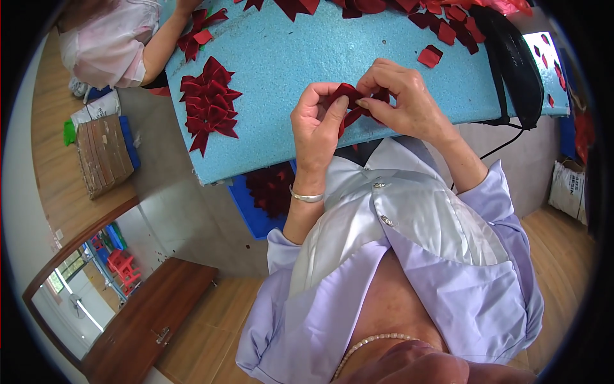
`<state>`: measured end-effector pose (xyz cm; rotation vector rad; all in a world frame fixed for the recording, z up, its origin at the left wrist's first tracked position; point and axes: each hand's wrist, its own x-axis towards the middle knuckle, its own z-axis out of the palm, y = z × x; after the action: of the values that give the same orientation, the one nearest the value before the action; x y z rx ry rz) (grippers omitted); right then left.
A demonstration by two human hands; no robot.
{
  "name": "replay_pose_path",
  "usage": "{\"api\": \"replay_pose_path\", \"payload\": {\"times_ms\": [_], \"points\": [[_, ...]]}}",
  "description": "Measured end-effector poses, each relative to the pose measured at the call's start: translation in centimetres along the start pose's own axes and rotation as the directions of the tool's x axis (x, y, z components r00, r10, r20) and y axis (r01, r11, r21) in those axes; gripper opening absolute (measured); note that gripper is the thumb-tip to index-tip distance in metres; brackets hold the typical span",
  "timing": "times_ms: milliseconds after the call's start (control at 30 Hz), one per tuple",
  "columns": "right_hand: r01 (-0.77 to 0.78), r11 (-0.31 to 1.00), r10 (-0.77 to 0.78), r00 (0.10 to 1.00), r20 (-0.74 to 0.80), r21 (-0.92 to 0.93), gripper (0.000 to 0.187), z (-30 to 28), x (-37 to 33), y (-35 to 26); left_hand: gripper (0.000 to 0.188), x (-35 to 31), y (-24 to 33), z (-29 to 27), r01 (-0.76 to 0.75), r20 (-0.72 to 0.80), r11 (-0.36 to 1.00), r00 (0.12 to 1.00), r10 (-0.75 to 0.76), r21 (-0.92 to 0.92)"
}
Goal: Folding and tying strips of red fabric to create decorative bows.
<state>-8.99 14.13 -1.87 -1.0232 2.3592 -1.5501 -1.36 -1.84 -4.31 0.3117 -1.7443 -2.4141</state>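
Note:
A dark red velvet bow (349, 101) is held between my two hands above the near edge of the blue table. My left hand (320, 118), with a silver bangle at the wrist, pinches its left side between thumb and fingers. On the other side, the thumb and forefinger of my right hand (400, 96) grip the bow near its middle. Part of the bow is hidden behind my fingers. Left of my hands, several finished red bows (210, 105) lie overlapping in a column on the tabletop.
Loose red velvet pieces (430, 56) and more red fabric lie along the table's (275, 64) far side. A black bag (511, 70) hangs over its right end. Below stands a blue bin (246, 208) of red bows. A co-worker's arm (165, 51) reaches in at the far left.

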Motion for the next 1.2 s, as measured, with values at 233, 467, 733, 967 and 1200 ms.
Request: {"api": "replay_pose_path", "payload": {"times_ms": [233, 467, 733, 967, 1200], "points": [[-0.072, 0.995, 0.074, 0.997, -0.027, 0.069, 0.009, 0.4, -0.2, 0.5, 0.014, -0.1, 0.0, 0.0, 0.083, 0.012, 0.997, 0.996, -0.083, -0.005], [-0.173, 0.972, 0.177, 0.984, -0.009, 0.162, 0.009, 0.2, -0.6, 1.0, 0.016, 0.1, -0.8, -0.5, 0.181, 0.067, 0.983, 0.981, -0.180, -0.017], [-0.027, 0.994, 0.032, 0.998, -0.046, 0.108, 0.019, 0.0, 0.0, -0.4, 0.014, -0.1, -0.6, -0.1, 0.145, 0.057, 0.988, 0.988, -0.143, -0.046], [0.029, 0.993, -0.029, 1.000, -0.004, 0.113, 0.019, 0.1, 0.0, -0.2, 0.012, -0.2, -0.8, -0.1, 0.068, 0.071, 0.998, 0.995, -0.066, -0.019], [0.035, 0.999, -0.035, 0.999, 0.012, 0.020, 0.019, 0.2, -0.2, 0.0, 0.008, -0.4, -1.1, -0.2, 0.056, 0.034, 0.998, 0.998, -0.056, 0.010]]}}
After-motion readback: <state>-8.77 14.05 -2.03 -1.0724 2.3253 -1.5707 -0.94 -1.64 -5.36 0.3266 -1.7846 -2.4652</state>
